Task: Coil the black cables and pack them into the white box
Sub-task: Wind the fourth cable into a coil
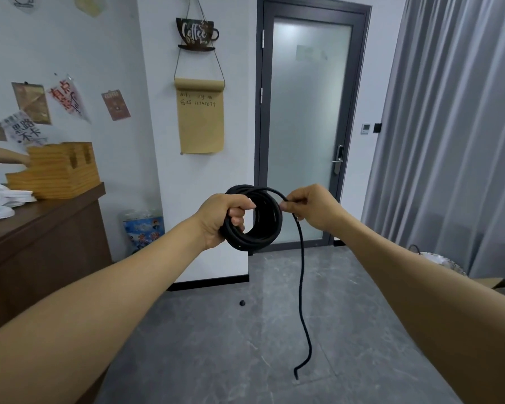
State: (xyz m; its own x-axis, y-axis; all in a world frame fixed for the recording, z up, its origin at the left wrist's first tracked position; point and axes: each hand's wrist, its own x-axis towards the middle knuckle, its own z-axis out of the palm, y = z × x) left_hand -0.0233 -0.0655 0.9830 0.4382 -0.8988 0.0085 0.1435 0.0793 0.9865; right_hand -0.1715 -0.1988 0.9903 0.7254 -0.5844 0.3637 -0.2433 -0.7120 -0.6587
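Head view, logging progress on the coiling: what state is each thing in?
Cable: mostly coiled, loose tail hanging down.
Left hand: grips the coil.
Right hand: pinches the loose strand.
Door: closed.
Paper roll: partly unrolled, written on.

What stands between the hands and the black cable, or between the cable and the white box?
Nothing: the left hand grips the black cable coil and the right hand pinches its loose tail. No white box is in view.
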